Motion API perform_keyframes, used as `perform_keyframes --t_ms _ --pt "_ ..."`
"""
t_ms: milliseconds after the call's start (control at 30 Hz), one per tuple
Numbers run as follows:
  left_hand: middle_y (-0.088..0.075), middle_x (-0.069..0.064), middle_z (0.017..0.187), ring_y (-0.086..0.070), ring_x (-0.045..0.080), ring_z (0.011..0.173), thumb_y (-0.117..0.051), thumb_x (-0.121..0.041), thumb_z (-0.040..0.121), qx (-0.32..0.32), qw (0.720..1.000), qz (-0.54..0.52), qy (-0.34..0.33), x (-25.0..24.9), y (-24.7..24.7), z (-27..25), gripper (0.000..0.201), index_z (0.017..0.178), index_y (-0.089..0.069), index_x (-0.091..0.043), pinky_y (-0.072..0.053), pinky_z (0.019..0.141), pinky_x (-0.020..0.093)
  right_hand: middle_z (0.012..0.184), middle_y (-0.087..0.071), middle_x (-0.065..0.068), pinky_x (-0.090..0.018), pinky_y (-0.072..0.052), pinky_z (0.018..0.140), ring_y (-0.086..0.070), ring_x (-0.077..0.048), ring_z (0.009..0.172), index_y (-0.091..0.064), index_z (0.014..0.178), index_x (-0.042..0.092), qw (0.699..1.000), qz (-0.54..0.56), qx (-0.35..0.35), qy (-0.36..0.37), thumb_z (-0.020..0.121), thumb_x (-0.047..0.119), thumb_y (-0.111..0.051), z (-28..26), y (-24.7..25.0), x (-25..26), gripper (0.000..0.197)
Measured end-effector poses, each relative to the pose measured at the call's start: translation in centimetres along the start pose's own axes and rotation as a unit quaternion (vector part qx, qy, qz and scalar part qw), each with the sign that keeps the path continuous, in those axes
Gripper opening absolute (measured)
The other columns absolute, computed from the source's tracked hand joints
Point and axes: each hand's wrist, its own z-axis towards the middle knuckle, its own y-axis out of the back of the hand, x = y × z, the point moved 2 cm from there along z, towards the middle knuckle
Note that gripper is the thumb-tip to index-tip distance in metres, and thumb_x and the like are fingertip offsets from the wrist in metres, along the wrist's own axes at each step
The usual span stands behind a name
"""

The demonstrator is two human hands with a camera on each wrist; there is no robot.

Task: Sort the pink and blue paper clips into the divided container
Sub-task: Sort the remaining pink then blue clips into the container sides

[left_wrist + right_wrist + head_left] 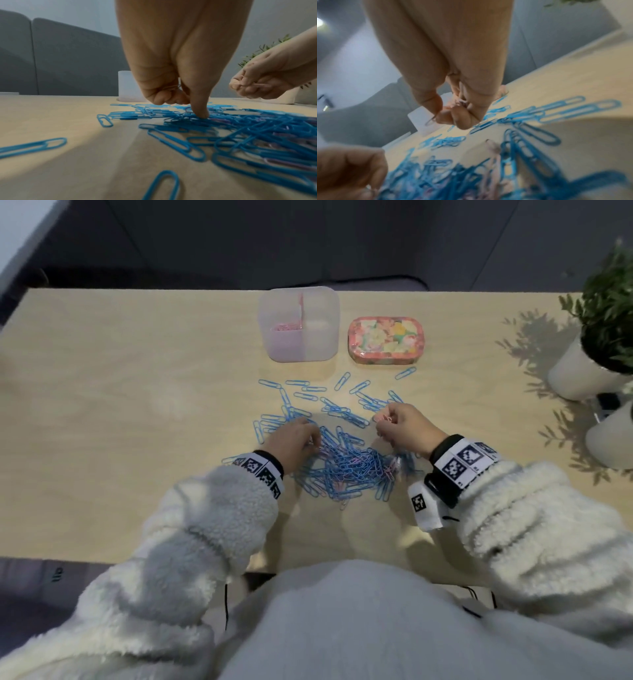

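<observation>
Risk: pink clips lying tangled under blue ones in the pile (pixel 346 463) at frame centre; pulling one is likely dragging blue strays along, or spilling the bunch already gathered. Right hand (pixel 407 428) is curling its fingers (pixel 462 119) tightly round several pink clips (pixel 383 417). Left hand (pixel 294 441) is pinching a clip, one finger (pixel 200 111) pressing into the pile. Divided container (pixel 298 323) is sitting upper centre, pink clips in its left compartment.

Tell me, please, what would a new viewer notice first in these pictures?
First, the big tangled heap of blue wire paper clips in the middle of the pale wooden table, with both hands in it. The right hand pinches pink paper clips. Behind stands the translucent divided plastic container, pink clips in its left compartment.
</observation>
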Motion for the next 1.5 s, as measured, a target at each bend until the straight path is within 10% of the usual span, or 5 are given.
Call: perform_keyframes --t_ms 267,433,667,1267,1500 --pt "-0.056 0.0 0.072 -0.052 0.014 0.068 -0.051 -0.007 0.091 -0.066 0.948 -0.294 0.099 2.6 2.0 0.3 0.017 0.078 -0.052 -0.016 -0.042 0.071 0.024 0.059 -0.046 -0.002 -0.02 -0.034 0.043 -0.046 -0.016 0.049 -0.05 0.063 0.012 0.9 0.4 0.062 -0.163 0.09 0.022 -0.032 -0.2 -2.2 2.2 0.034" --pt "-0.044 0.002 0.061 -0.038 0.014 0.05 -0.049 -0.017 0.094 0.002 0.872 -0.448 0.198 3.4 1.2 0.0 0.025 0.068 -0.051 -0.014 -0.031 0.049 0.022 0.058 -0.039 -0.005 -0.026 -0.029 0.05 -0.032 -0.018 0.048 -0.043 0.062 0.014 0.996 0.078 0.027 -0.042 0.092 0.034 -0.052 0.5 -5.0 3.0 0.037" --pt "-0.051 -0.002 0.058 -0.049 -0.007 0.042 -0.059 -0.015 0.089 -0.011 0.931 -0.343 0.123 4.2 0.3 -0.1 0.028 0.065 -0.047 -0.02 -0.04 0.053 0.014 0.092 -0.06 0.0 -0.03 -0.036 0.067 -0.056 -0.023 0.091 -0.054 0.084 0.021 0.96 -0.274 0.03 0.048 0.082 0.031 -0.063 0.6 -8.2 3.1 0.013" --pt "-0.039 -0.007 0.061 -0.038 0.012 0.057 -0.061 -0.022 0.087 0.04 0.978 -0.195 0.055 0.5 0.1 1.5 0.009 0.084 -0.058 -0.014 -0.03 0.053 0.022 0.031 -0.039 0.004 -0.011 -0.022 0.033 -0.028 -0.008 0.024 -0.063 0.072 -0.005 0.989 0.093 -0.02 -0.115 0.083 0.012 -0.066 0.3 -2.4 1.1 0.021" --pt "-0.064 0.007 0.105 -0.06 0.025 0.097 -0.061 -0.023 0.083 0.045 0.998 -0.03 -0.022 -0.9 -0.5 2.4 0.014 0.097 -0.065 -0.019 -0.046 0.081 0.03 0.073 -0.064 -0.008 -0.03 -0.044 0.067 -0.064 -0.031 0.081 -0.064 0.072 0.013 0.972 -0.172 -0.135 -0.081 0.079 0.014 -0.054 -0.3 -1.4 0.7 0.012"
